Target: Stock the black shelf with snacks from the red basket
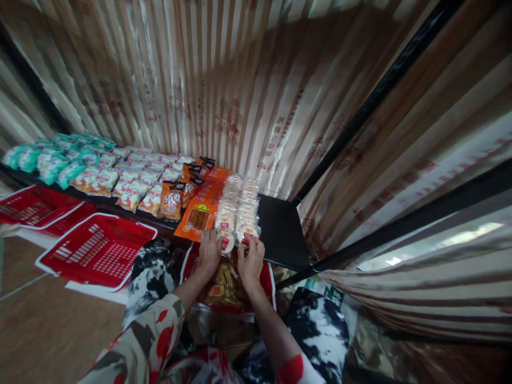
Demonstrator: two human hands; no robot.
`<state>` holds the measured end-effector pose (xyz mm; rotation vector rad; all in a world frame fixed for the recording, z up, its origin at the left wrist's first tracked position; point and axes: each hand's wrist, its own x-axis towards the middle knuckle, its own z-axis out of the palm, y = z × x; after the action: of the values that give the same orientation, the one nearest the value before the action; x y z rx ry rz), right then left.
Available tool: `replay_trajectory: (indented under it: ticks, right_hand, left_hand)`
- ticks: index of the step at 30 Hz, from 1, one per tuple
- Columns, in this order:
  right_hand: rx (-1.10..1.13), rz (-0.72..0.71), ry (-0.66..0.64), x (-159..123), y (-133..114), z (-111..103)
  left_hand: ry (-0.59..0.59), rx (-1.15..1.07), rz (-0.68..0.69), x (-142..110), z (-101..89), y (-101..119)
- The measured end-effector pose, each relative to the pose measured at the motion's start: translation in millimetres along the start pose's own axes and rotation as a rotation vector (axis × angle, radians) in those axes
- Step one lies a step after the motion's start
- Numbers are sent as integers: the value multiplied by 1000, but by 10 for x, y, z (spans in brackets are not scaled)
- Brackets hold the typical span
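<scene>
Two rows of clear-wrapped round white rice crackers (233,205) lie near the right end of a black shelf (286,226). At the front of the left row, my left hand (209,252) has its fingers closed on the edge of a cracker packet (227,244) with a red label. My right hand (250,258) pinches the front packet of the right row, partly covering it. Left of the crackers lies a large orange snack bag (200,210). Below my hands, between my knees, a red basket (269,282) holds several yellowish wrapped snacks (224,285).
Orange-and-black packets (172,200), white-and-red bags (130,192) and teal-and-white bags (52,162) fill the shelf leftward. A red basket (100,250) and another red basket (36,208) stand lower left. Black metal posts (360,122) and a printed striped sheet (240,80) stand behind.
</scene>
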<state>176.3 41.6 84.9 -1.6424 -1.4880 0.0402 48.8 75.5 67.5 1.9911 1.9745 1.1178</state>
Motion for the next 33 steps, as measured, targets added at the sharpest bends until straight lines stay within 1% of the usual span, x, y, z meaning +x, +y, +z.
replay_trajectory:
  ticks: [4, 8, 11, 14, 19, 24, 27, 30, 33]
  right_hand:
    - [-61, -31, -8, 5, 109, -25]
    - [-98, -122, -29, 46, 163, -3]
    - [-102, -152, -127, 11, 108, 36]
    - [-113, -113, -265, -57, 20, 87]
    - [-109, 2, -357, -101, -88, 161]
    - [62, 53, -349, -115, -105, 170]
    - [176, 47, -322, -111, -111, 150]
    - [241, 23, -270, -59, -129, 154]
    - [272, 7, -233, 41, -135, 207]
  left_hand:
    - [30, 69, 80, -10, 24, -10]
    - [73, 110, 79, -20, 44, 19]
    - [82, 153, 102, -28, 62, 31]
    - [100, 148, 129, -33, 77, 19]
    - [108, 97, 118, -45, 78, -5]
    - [106, -1, 60, -113, 63, -5]
    - [122, -56, 17, -147, 30, 17]
    - [143, -105, 7, -116, -27, 66]
    - [152, -124, 21, -24, -64, 104]
